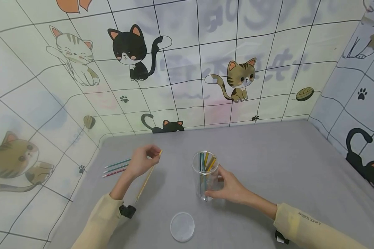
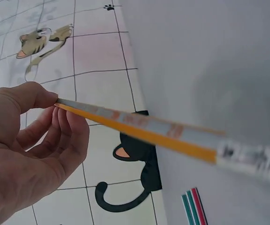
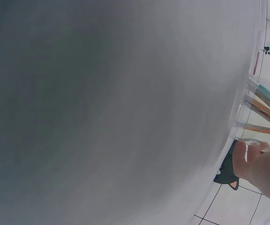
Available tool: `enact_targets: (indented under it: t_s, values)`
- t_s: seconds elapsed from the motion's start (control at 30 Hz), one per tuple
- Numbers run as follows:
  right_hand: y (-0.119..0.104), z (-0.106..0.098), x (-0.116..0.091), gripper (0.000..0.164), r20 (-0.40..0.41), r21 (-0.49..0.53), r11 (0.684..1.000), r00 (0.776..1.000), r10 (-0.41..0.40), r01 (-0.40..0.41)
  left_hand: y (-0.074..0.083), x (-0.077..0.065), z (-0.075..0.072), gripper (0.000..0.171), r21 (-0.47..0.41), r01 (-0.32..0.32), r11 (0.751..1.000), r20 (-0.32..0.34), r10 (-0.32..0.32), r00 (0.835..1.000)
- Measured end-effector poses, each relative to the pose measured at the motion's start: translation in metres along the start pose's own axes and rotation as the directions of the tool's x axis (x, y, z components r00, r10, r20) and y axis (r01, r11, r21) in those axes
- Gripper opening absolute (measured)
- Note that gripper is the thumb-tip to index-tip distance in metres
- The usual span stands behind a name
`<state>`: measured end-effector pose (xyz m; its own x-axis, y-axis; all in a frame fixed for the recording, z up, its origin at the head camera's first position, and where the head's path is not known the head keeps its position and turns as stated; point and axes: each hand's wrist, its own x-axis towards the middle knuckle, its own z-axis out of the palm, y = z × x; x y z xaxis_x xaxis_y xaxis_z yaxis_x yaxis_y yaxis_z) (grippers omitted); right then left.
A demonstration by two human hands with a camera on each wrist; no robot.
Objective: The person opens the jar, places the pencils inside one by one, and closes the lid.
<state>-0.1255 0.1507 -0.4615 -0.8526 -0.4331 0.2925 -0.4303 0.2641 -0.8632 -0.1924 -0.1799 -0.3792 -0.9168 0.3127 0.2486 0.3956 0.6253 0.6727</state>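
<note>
Now left hand (image 1: 142, 162) pinching yellow pencil (image 1: 145, 182), right hand (image 1: 231, 188) gripping clear cup (image 1: 210, 184).

A white grid-lined backdrop (image 1: 187, 100) stood behind the grey tabletop (image 1: 268, 148) and along its left and right sides. Above the tabletop's far edge were noted a black-and-white cat print (image 1: 129, 46) and a brown tabby print (image 1: 241, 76); a partial black cat print (image 1: 171, 128) met that edge.

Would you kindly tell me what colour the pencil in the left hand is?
The pencil is yellow-orange; it shows best in the left wrist view.
</note>
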Motion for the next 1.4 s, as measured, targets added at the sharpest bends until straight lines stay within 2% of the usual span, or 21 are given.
enact_targets:
  t_s: [0.33, 0.5, 0.83, 1.23, 1.4]
  values:
    - [0.0, 0.0, 0.0, 0.075, 0.002, -0.003, 1.0, 1.0, -0.003, 0.003, 0.031, 0.006, -0.003, 0.014, -0.07, 0.011, 0.997, 0.016, -0.01, 1.0]
    - [0.0, 0.0, 0.0, 0.073, 0.003, 0.001, 1.0, 1.0, -0.006, 0.006, 0.041, 0.007, -0.005, 0.015, -0.118, 0.021, 0.993, 0.021, -0.019, 1.0]
    - [0.0, 0.0, -0.001, 0.075, 0.007, -0.008, 1.0, 1.0, -0.001, 0.001, 0.059, 0.011, -0.01, 0.018, -0.264, 0.044, 0.963, 0.049, -0.032, 0.998]
    - [0.001, -0.001, 0.0, 0.077, 0.007, -0.016, 1.0, 1.0, -0.008, 0.009, 0.077, 0.016, -0.014, 0.018, -0.331, 0.046, 0.943, 0.065, -0.026, 0.998]
    - [0.001, 0.0, 0.0, 0.076, 0.007, -0.014, 1.0, 1.0, -0.008, 0.008, 0.089, 0.021, -0.018, 0.017, -0.364, 0.024, 0.931, 0.065, 0.0, 0.998]
